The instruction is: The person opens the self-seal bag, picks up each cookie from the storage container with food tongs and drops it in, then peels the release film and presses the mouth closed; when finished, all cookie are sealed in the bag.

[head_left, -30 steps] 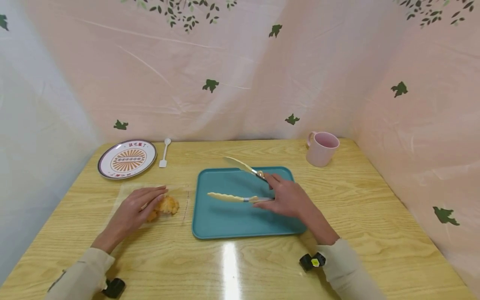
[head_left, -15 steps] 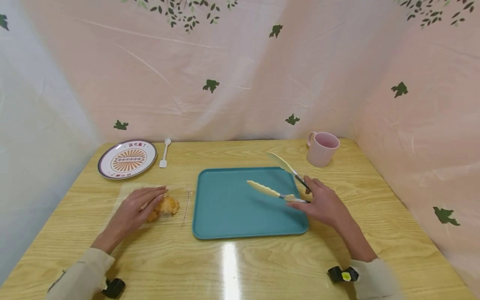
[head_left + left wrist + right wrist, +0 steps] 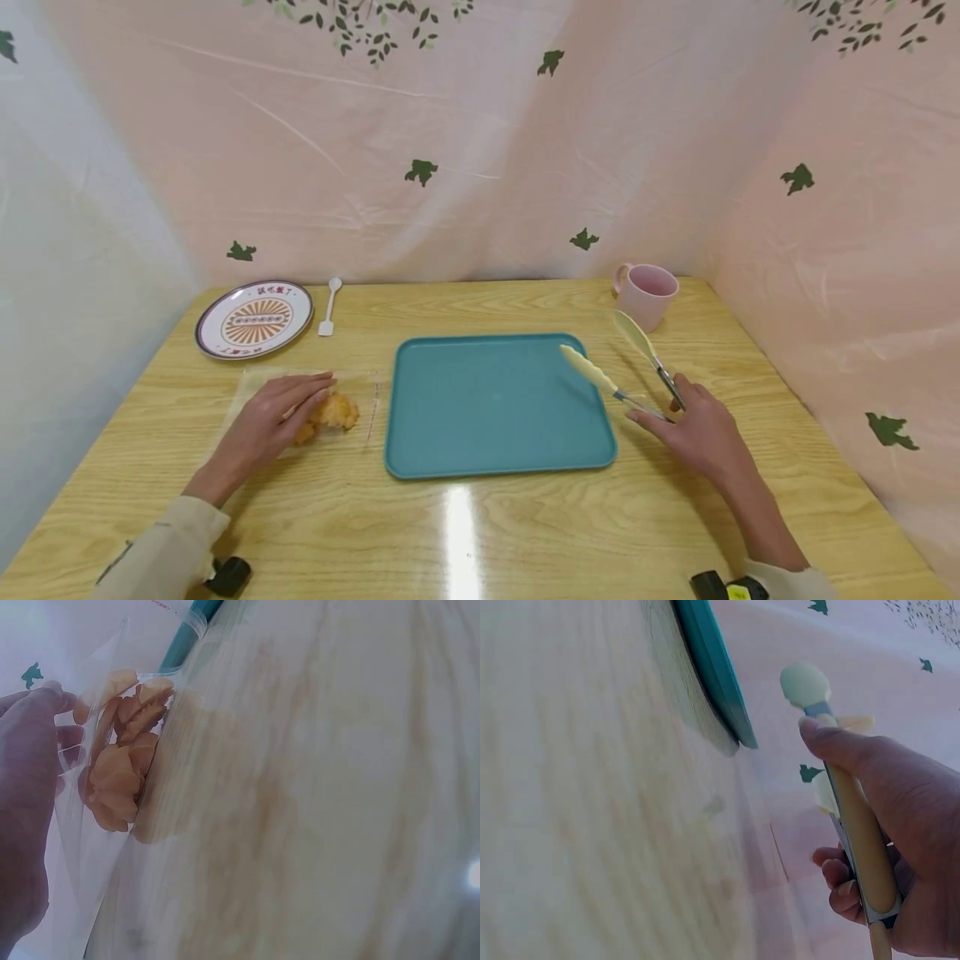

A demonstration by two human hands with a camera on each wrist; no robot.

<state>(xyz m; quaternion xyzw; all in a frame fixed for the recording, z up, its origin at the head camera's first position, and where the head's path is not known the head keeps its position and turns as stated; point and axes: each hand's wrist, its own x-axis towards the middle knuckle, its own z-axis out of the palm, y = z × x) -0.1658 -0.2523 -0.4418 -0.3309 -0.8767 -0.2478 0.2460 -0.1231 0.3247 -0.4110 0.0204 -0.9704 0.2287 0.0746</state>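
On the left, my left hand (image 3: 270,425) rests on a clear plastic bag (image 3: 356,442) holding golden-brown food pieces (image 3: 337,411). Its fingers look mostly straight. The left wrist view shows the food pieces (image 3: 120,776) through the film, close to the fingertips. At the right, my right hand (image 3: 701,429) grips a pair of tongs (image 3: 588,371) with cream-coloured heads and metal arms. The tong arms are spread apart, holding nothing. The right wrist view has the thumb pressing along one tong handle (image 3: 859,840), fingers curled round the other side.
A teal tray (image 3: 495,408) lies mid-table. A round patterned plate (image 3: 255,321) and a small white spatula-like utensil (image 3: 328,308) sit at the back left. Beyond the tongs, a pink mug (image 3: 647,293) stands at the back right. Fabric walls surround the table (image 3: 525,542).
My right hand has moved right with the tongs, from over the tray to beyond its right edge. The left hand, bag and tray have stayed in place.
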